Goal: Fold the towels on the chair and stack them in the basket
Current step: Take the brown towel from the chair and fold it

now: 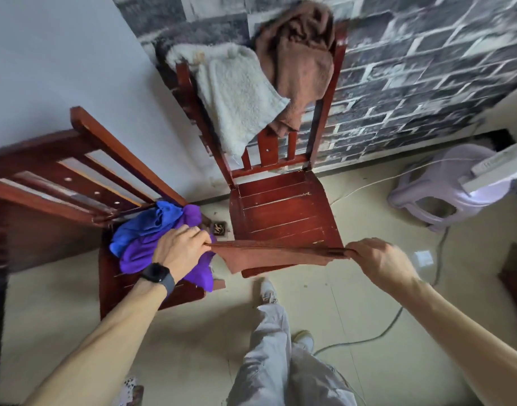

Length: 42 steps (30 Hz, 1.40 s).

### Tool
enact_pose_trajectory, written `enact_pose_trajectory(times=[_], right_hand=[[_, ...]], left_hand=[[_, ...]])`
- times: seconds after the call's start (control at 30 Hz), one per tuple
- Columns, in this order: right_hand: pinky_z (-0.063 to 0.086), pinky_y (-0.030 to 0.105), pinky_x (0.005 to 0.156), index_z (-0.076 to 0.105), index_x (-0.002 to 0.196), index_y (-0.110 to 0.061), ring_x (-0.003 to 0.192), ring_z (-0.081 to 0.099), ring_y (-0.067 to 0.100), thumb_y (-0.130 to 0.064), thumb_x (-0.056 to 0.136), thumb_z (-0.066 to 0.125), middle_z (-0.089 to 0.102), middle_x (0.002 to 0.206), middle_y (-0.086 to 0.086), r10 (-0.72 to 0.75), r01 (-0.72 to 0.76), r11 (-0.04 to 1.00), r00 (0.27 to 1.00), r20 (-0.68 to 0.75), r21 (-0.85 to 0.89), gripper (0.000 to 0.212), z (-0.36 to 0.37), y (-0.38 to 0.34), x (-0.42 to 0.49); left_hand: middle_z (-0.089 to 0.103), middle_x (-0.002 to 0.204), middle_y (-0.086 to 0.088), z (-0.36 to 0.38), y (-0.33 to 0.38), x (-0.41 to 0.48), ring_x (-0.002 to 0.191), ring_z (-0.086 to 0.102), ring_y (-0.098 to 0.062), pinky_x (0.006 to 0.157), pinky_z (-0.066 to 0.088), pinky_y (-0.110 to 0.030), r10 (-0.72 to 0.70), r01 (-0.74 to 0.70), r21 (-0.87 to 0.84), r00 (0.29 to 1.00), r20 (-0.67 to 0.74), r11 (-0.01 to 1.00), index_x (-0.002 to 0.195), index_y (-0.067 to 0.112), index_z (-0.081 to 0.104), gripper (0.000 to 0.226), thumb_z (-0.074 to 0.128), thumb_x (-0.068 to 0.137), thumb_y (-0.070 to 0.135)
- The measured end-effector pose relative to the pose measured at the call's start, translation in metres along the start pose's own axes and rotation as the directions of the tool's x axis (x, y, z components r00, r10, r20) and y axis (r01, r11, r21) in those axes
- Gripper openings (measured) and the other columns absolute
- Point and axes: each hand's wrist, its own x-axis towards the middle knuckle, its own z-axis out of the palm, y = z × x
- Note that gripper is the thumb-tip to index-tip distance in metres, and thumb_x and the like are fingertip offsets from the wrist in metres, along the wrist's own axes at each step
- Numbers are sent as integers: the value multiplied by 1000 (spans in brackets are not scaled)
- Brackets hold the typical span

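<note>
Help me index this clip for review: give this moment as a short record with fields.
held: rust towel, taut between both hands, at the middle chair's seat front
left hand: pinches its left end
right hand: pinches its right end
chair back: white towel and brown towel draped, unfolded
left chair seat: blue towel and purple towel bunched
basket: none plainly visible

L hand [179, 247] & R hand [380, 257] each pinch one end of a rust towel [269, 254], pulled taut btwn them over the front edge of the middle chair [280, 206]. White towel [236, 95] & brown towel [301, 63] hang over that chair's back. Left chair [111, 279] has a blue towel [143, 224] & purple towel [140, 254] bunched on its seat, partly under the L hand. Black watch [159, 276] on L wrist. Lilac stool [427, 197] on the floor at right.
</note>
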Motion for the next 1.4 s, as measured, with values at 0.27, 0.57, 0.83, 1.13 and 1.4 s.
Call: enact_pose_trajectory(times=[0.27,0.57,0.83,1.13,1.4], right_hand=[[50,35,58,72,91,-20,75,65,30,-34,90,71,65,76,0,106,-107,994,992,63,11,14,-47,-27,-10],[50,36,58,70,100,-16,74,66,36,-33,94,65,68,83,3,130,-112,989,973,193,-101,18,-52,-19,2],[57,45,58,67,98,-13,70,67,38,-27,93,67,69,83,10,169,-159,974,984,51,-161,15,-71,-11,85],[58,46,65,70,106,-11,82,67,41,-23,93,67,70,97,12,182,-194,971,979,-89,-144,18,-97,-2,139],[58,45,63,71,95,-9,85,65,38,-16,90,70,69,92,9,165,-178,970,982,-88,-166,9,-62,6,117]], left_hand=[[62,68,3,-42,10,-24,67,61,-26,54,48,-32,-62,61,-30,998,-32,998,76,23,68,20,86,70,25],[70,94,4,-43,16,-3,90,62,-23,70,54,-34,-81,81,-100,997,11,992,95,27,78,12,72,86,30],[68,98,3,-57,-5,72,99,61,-22,78,51,-34,-159,162,-96,986,45,982,99,30,73,16,65,89,39],[69,95,0,-82,-18,119,90,64,-26,68,48,-32,-196,177,-137,971,-141,975,98,26,75,15,69,88,36],[70,85,0,-41,-9,96,82,63,-27,70,47,-36,-130,113,-97,972,-197,989,92,23,76,9,73,85,28]])
